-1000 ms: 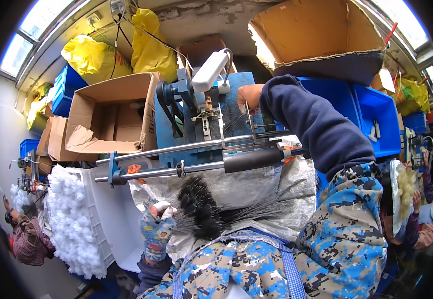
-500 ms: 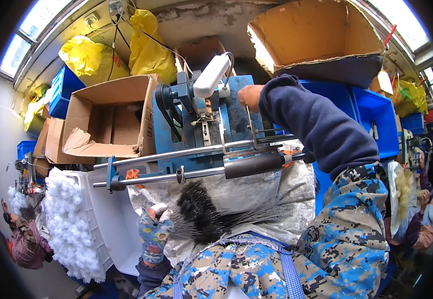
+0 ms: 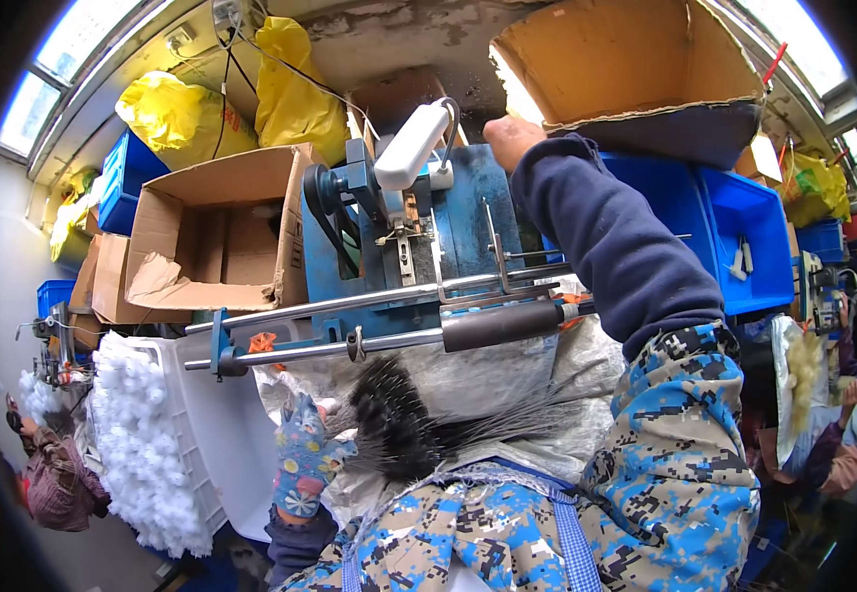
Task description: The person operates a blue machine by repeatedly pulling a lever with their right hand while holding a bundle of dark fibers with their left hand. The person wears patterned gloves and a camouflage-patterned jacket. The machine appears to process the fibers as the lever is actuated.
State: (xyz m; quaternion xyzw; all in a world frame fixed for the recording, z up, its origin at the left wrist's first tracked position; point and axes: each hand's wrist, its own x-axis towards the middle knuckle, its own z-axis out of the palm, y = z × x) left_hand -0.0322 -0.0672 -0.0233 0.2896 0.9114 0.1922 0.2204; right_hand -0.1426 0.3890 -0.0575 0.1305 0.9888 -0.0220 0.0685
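Reaching away from me, my bare right hand (image 3: 514, 140) is at the far right corner of a blue machine (image 3: 473, 192), just beside a large open carton (image 3: 636, 59). Its fingers are curled inward and partly hidden, so I cannot tell whether they grip anything. My left hand (image 3: 302, 454), in a patterned glove with some fingertips bare, is at the near left, right beside a bundle of black bristles on thin wires (image 3: 389, 419). I cannot tell whether its fingers are pinching a wire or only resting there.

The bundle lies near the centre, on a silvery sheet (image 3: 507, 370) between the machine and my camouflage-patterned apron (image 3: 507, 513). It looks light; the bristles seem soft and springy, the wires thin, stiff and easily bent or tangled. Holding one by its bare wire, clear of the bristles, would probably crush least.

Metal rods (image 3: 320, 345) cross the machine's near side. To the left are a pale plastic tub (image 3: 236, 434) and a heap of fluffy white pieces (image 3: 147, 454).
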